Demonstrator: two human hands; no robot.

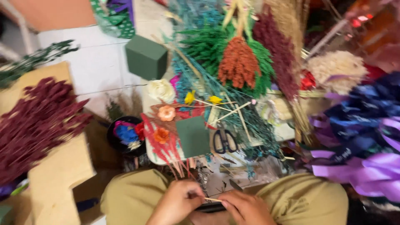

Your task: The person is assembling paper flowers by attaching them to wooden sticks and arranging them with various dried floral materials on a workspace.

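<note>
both hands meet low over the lap, left hand (177,202) and right hand (246,207) each pinching a thin pale stick (212,200) in their fingers, held level

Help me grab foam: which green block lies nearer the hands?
The flat foam block beside the scissors, just above the hands; the other block sits farther up on the white floor.
</note>
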